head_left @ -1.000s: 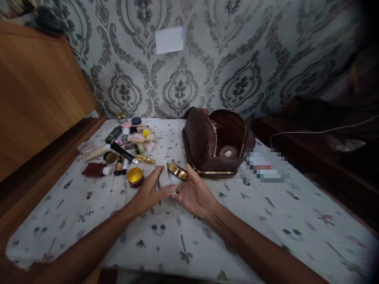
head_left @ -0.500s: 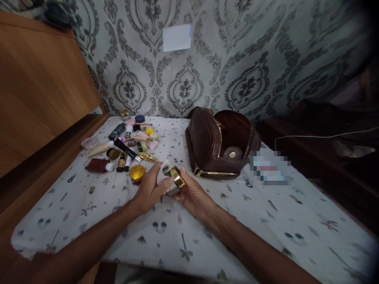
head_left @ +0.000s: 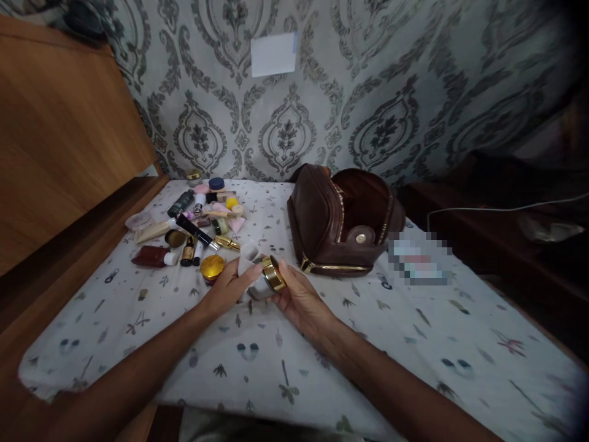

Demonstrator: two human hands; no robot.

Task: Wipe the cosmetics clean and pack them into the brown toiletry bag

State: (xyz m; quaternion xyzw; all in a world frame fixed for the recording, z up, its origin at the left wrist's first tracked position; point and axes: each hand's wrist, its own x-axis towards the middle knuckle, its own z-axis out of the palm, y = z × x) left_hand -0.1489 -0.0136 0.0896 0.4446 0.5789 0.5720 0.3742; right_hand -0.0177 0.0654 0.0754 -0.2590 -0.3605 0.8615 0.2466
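My right hand (head_left: 301,298) is closed on a cosmetic jar with a shiny gold lid (head_left: 273,274), tipped on its side above the table. In my left hand (head_left: 230,288) a white cloth or tissue (head_left: 250,253) is pinched, pressed against the jar's side. Part of the jar's body is hidden by the fingers. Just left of my left hand stands another jar with a gold top (head_left: 212,268). Behind it lie a gold tube (head_left: 227,242) and a black-handled makeup brush (head_left: 196,230).
A brown bag (head_left: 317,227) stands unzipped on the right of the table, its mouth toward me. Cosmetics, among them a dark red bottle (head_left: 151,256) and a beige tube (head_left: 154,231), crowd the left. A blurred-out item (head_left: 419,259) lies right of the bag. A wooden panel (head_left: 69,110) rises at left.
My left hand has shifted slightly left and the white cloth now stands up more beside the jar. More of the jar's body shows. My right hand keeps its hold.
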